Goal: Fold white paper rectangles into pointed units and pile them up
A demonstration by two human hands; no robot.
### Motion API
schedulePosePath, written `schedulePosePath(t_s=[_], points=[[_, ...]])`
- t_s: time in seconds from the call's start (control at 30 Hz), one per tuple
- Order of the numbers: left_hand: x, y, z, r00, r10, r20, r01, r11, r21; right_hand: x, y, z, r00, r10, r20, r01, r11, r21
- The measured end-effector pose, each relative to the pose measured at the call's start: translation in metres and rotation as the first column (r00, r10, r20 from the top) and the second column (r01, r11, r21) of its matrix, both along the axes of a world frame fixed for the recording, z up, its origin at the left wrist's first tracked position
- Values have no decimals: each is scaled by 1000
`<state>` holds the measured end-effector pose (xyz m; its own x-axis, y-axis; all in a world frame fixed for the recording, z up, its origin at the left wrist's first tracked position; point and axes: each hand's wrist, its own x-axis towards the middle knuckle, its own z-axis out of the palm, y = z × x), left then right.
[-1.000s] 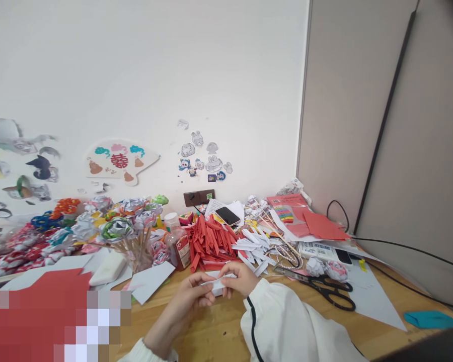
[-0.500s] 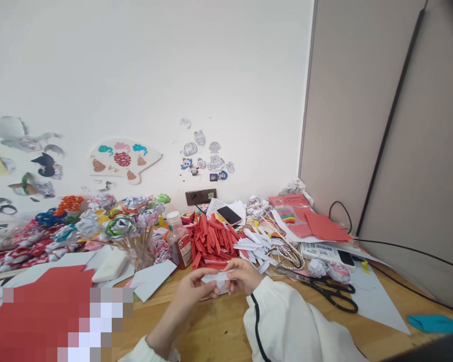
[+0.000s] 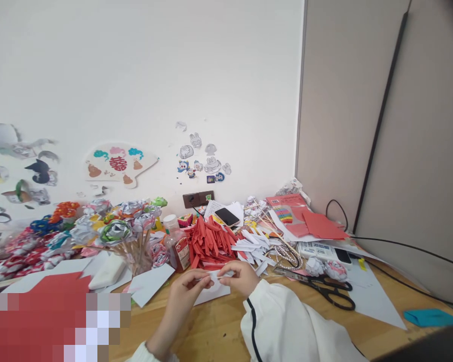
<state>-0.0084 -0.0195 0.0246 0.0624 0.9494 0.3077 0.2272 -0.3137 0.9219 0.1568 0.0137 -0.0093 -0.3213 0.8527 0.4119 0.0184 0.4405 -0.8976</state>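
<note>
Between my two hands is a small strip of white paper (image 3: 214,276), pinched near its ends. My left hand (image 3: 189,290) is closed, thumb and forefinger on the strip's left side. My right hand (image 3: 242,278) grips the other side, its fingertips partly covering the paper. Below them a white paper sheet (image 3: 217,293) lies on the wooden table (image 3: 207,332). Just beyond my hands is a heap of folded red paper strips (image 3: 209,241). Folded white paper strips (image 3: 252,247) lie beyond my right hand.
Black-handled scissors (image 3: 332,291) lie to the right. A bottle with red contents (image 3: 176,246) stands left of the red heap, near paper flowers (image 3: 117,231) on sticks. A phone (image 3: 227,217) rests at the back. Red sheets (image 3: 41,306) lie at the left.
The paper between my hands now shows as a narrower strip, and the white sheet beneath is more visible. My fingertips have shifted slightly; the view has turned a little to the right.
</note>
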Motion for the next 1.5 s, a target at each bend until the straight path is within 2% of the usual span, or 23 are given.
schedulePosePath(t_s=[0.07, 0.17, 0.3, 0.43, 0.53, 0.6, 0.73, 0.8, 0.87, 0.97, 1.17, 1.37, 1.5], points=[[1, -1, 1, 1000, -6, 26, 6, 1000, -25, -1, 1, 0, 997, -58, -47, 58, 998, -6], [2, -2, 1, 996, -26, 86, 32, 997, -70, -1, 0, 1, 991, -81, -111, 80, 997, -15], [4, -3, 1, 981, -37, 190, 60, 992, -115, 1, -5, 7, 991, -60, -117, 49, 995, -89], [7, -6, 5, 983, -11, 181, 34, 992, -124, 0, -8, 9, 988, -34, -153, 12, 990, -143], [7, -6, 5, 992, -14, 122, 26, 995, -100, -3, -8, 6, 978, -37, -208, 1, 986, -169], [6, -5, 3, 999, -29, 18, 30, 998, -58, -4, -8, 2, 981, -37, -192, 6, 987, -160], [3, -4, -3, 946, -45, -321, 61, 997, 42, -1, -6, -3, 1000, 5, 20, -4, 998, -66], [2, -3, -5, 910, -57, -410, 95, 993, 71, 1, -4, -5, 993, 43, 108, -41, 999, -25], [1, -3, -6, 898, -46, -437, 98, 991, 97, 4, -2, -5, 984, 100, 144, -97, 995, -30], [0, -3, -7, 889, -31, -457, 92, 989, 113, 6, 0, -4, 982, 154, 113, -144, 986, -89], [2, -5, -5, 833, -40, -552, 111, 989, 95, 2, -1, -10, 988, 113, 110, -95, 983, -155], [9, -7, -11, 835, 22, -551, 42, 994, 104, 2, 0, -14, 963, 72, 261, -58, 997, -59], [11, -8, -13, 774, 53, -631, 30, 992, 120, 2, -2, -10, 919, 8, 394, -34, 998, 59]])
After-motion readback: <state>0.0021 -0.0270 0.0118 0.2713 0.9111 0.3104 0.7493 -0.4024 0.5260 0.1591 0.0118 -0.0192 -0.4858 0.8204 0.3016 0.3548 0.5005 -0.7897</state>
